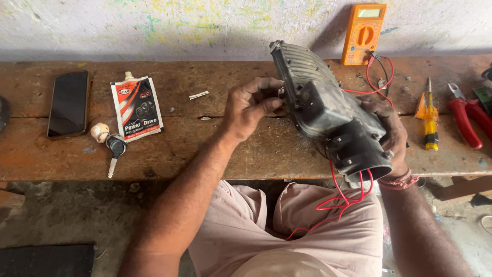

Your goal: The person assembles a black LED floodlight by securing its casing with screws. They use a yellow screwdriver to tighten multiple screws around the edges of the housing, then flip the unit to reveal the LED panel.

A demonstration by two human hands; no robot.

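Observation:
A dark grey finned metal housing [318, 97] with a black round socket end [359, 151] is held tilted above the wooden bench [215, 149]. My right hand [389, 133] grips it from behind and underneath near the socket. My left hand [251, 105] pinches at the housing's left side edge, fingers curled; whether it holds a small part there I cannot tell. Red wires [341, 202] hang from the socket end down over my lap.
An orange multimeter [363, 33] leans on the wall, its red and black leads [382, 72] trailing. On the bench right lie a yellow screwdriver [429, 120] and red-handled pliers [469, 120]. At left are a phone [68, 104], a printed pouch [136, 107] and a key with fob [114, 146].

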